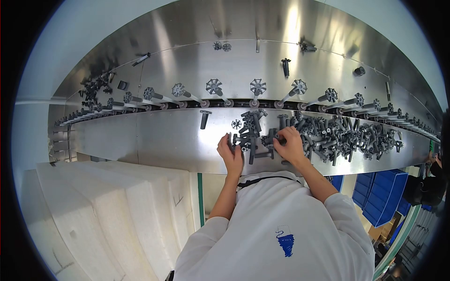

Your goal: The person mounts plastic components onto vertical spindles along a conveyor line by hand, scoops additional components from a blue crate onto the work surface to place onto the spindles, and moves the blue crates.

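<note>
Touching dk gry pcs (252, 149), stemmed, w/ flanges

The person wears a loose white shirt (248, 239) with 2 white sleeves, the left sleeve (208, 229) and right sleeve (344, 215) each ending near the elbow. The left hand (230, 156) and right hand (289, 144) are bare. 1 blue print (286, 246) marks the shirt, its lettering too small to read. A thin dark band (255, 180) crosses the shirt's far edge.
</note>
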The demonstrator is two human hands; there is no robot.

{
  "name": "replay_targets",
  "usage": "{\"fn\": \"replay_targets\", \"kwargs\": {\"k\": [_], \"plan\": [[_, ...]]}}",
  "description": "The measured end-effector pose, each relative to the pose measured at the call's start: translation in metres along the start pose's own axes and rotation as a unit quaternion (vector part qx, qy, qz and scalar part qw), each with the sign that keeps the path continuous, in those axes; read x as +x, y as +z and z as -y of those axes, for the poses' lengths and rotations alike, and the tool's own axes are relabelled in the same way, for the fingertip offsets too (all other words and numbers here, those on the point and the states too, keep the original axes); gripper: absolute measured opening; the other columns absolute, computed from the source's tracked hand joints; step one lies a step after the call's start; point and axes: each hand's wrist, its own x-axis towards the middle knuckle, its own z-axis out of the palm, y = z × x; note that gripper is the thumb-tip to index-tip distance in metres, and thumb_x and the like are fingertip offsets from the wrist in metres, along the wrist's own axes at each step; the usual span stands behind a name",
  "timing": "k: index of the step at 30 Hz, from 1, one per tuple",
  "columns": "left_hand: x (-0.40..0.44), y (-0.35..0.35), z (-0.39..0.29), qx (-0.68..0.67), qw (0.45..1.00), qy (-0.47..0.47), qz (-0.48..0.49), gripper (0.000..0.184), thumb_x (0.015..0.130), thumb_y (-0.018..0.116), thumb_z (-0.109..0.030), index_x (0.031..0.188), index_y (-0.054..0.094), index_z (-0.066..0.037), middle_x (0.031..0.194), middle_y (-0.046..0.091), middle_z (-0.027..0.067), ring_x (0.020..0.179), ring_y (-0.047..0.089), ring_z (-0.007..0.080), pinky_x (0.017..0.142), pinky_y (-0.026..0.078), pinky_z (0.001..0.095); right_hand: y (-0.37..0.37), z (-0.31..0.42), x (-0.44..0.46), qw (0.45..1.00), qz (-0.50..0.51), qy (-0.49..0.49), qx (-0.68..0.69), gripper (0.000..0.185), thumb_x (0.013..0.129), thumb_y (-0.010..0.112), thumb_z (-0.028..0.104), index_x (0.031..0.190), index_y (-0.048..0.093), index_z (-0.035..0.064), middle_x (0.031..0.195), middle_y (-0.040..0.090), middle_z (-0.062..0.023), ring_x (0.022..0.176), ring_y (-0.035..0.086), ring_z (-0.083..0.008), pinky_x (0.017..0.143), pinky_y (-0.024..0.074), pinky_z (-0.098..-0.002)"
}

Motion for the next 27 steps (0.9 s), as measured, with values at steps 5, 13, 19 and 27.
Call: {"fn": "replay_targets", "kwargs": {"k": [5, 13, 19, 27], "plan": [[0.0, 0.002, -0.014, 0.041, 0.994, 0.067, 0.076, 0.081, 0.072, 0.071, -0.014, 0.144, 0.037, -0.003, 0.144, 0.038, 0.0207, 0.131, 0.034, 0.0371, 0.108, 0.025, 0.0484, -0.003, 0.0, -0.004, 0.994, 0.056, -0.02, -0.095, 0.019, 0.072, 0.074, 0.021, 0.077, 0.063, 0.0067, 0.073, 0.057, -0.0051, 0.084, 0.054, -0.0269, 0.075, 0.0405, -0.0415], [-0.004, -0.005, -0.015, 0.045, 0.99, 0.081, 0.105, 0.093, 0.06, 0.068, -0.009, 0.146, 0.032, -0.004, 0.148, 0.03, 0.0247, 0.133, 0.028, 0.0427, 0.112, 0.025, 0.051, 0.0, 0.014, 0.0, 0.989, -0.01, -0.002, -0.144, 0.029, 0.073, 0.072, 0.019, 0.099, 0.067, 0.0071, 0.103, 0.058, -0.0095, 0.1, 0.052, -0.0302, 0.085, 0.0405, -0.0452], [-0.009, -0.011, -0.014, 0.035, 0.994, 0.086, 0.059, 0.081, 0.059, 0.064, -0.006, 0.138, 0.043, -0.004, 0.143, 0.033, 0.0231, 0.131, 0.03, 0.0415, 0.11, 0.03, 0.0489, -0.01, 0.04, 0.007, 0.979, 0.078, -0.14, -0.13, 0.042, 0.073, 0.076, 0.021, 0.114, 0.068, 0.0189, 0.133, 0.05, -0.0095, 0.125, 0.041, -0.0354, 0.102, 0.033, -0.0525], [-0.008, -0.013, -0.014, 0.053, 0.992, 0.111, 0.024, 0.054, 0.07, 0.077, -0.01, 0.12, 0.058, -0.006, 0.131, 0.046, 0.0173, 0.117, 0.047, 0.0345, 0.095, 0.044, 0.0422, 0.01, 0.018, 0.005, 0.976, 0.076, -0.136, -0.152, 0.025, 0.075, 0.067, 0.005, 0.099, 0.065, 0.0131, 0.115, 0.057, -0.0059, 0.12, 0.048, -0.0299, 0.104, 0.0297, -0.0556]]}}
